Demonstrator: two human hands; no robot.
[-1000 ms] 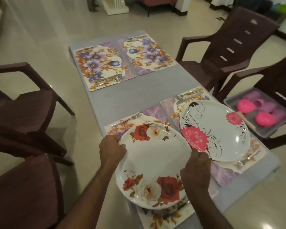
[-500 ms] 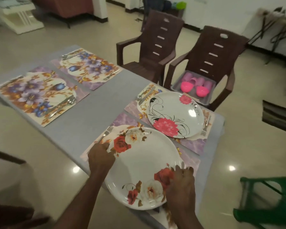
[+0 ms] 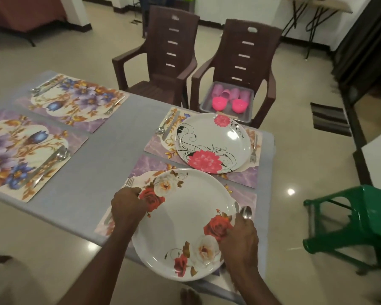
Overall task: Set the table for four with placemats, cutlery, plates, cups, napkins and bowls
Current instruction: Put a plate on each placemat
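A white plate with red and white roses [image 3: 185, 223] lies on the nearest placemat [image 3: 242, 194], hanging over the table's near edge. My left hand [image 3: 128, 203] grips its left rim beside a fork [image 3: 129, 182]. My right hand [image 3: 240, 236] curls over its right rim; a spoon [image 3: 246, 211] and a knife tip show just past its fingers. A second plate with a pink flower [image 3: 212, 143] sits on the placemat [image 3: 158, 146] behind, with cutlery on both sides. Two more floral placemats [image 3: 75, 100] [image 3: 20, 150] with cutlery lie at the left.
The grey table [image 3: 101, 155] runs left to right. Two brown chairs [image 3: 163, 62] stand behind it. One chair holds a grey tray [image 3: 207, 106] with pink bowls [image 3: 219, 102] and pink cups [image 3: 234, 93]. A green stool [image 3: 361, 216] is at the right.
The rose plate has settled lower onto the near placemat. My right hand slid along its rim to the right side by the spoon. The view swung right.
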